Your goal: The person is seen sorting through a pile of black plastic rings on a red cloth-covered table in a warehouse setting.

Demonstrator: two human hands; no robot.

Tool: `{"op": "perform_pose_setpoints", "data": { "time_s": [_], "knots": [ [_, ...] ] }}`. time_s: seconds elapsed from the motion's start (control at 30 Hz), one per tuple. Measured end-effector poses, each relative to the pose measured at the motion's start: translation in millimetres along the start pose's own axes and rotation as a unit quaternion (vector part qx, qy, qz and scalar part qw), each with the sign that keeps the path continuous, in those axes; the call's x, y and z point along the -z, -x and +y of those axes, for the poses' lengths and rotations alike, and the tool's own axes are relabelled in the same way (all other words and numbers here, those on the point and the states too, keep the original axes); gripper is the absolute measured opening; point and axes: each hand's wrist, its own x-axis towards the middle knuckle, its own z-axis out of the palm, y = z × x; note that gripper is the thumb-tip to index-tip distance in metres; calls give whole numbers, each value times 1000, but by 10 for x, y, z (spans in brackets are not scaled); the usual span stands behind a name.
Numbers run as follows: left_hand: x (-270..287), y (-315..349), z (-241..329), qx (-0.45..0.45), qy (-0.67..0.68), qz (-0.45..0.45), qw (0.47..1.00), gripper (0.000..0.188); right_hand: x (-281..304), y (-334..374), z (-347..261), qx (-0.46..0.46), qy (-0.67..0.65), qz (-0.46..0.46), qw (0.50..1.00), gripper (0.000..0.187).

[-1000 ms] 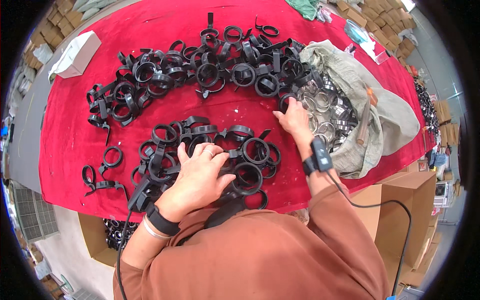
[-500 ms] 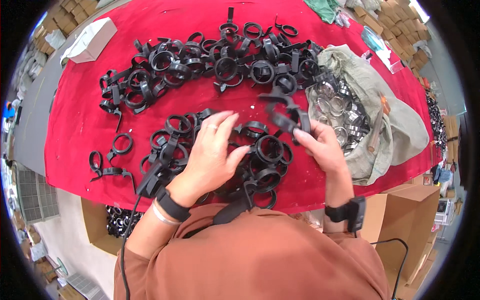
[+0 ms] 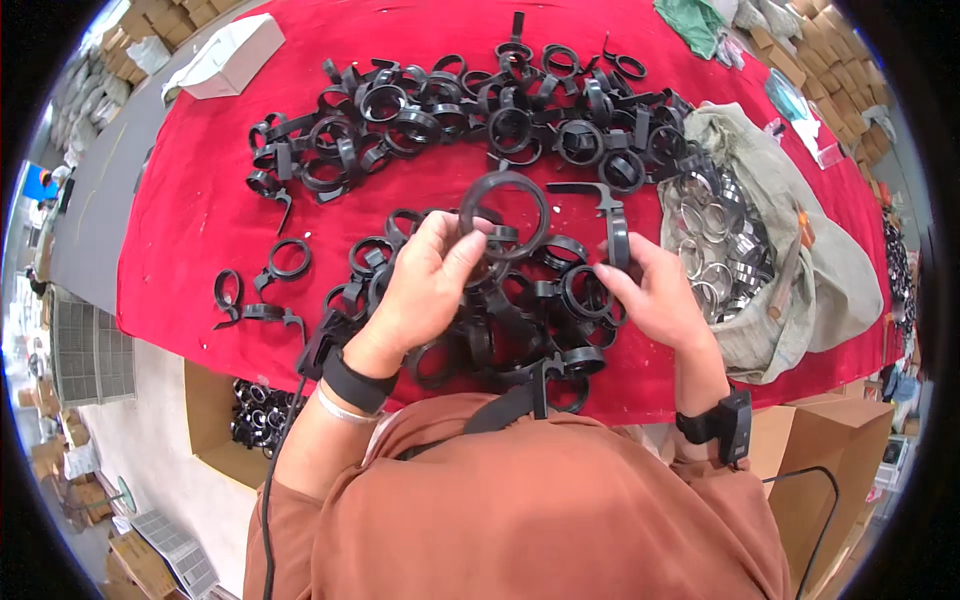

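Observation:
My left hand (image 3: 418,290) pinches a round black plastic ring (image 3: 541,205) between thumb and fingers, its opening facing up toward me. In my right hand (image 3: 660,300) is a second black ring with a flat arm (image 3: 618,235), seen edge-on, its arm pointing left. The two held pieces are apart, above the red cloth. Beneath and between my hands lies a near heap of similar black rings (image 3: 590,295), partly hidden by the left hand. A wider heap of black rings with arms (image 3: 580,142) spreads across the cloth farther away.
On the right, a grey-green sack (image 3: 840,265) lies open around shiny metal rings (image 3: 712,220), with an orange-tipped tool (image 3: 790,270) on it. A white box (image 3: 235,58) stands far left. Loose black rings (image 3: 290,258) lie at left. Cardboard boxes (image 3: 845,440) stand below the table edge.
My left hand, with no ring visible in it before, now holds one. The ring in my right hand has turned edge-on with its arm pointing left. The whole view has shifted slightly.

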Motion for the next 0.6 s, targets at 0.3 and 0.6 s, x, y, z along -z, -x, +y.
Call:
{"op": "perform_pose_setpoints", "data": {
  "time_s": [0.3,0.6],
  "knots": [
    [98,-37,-67,68,107,42,991,29,-181,75,69,252,466,60,846,8],
    [42,-97,-27,17,67,76,995,27,-194,40,63,309,495,66,809,11]
  ]
}}
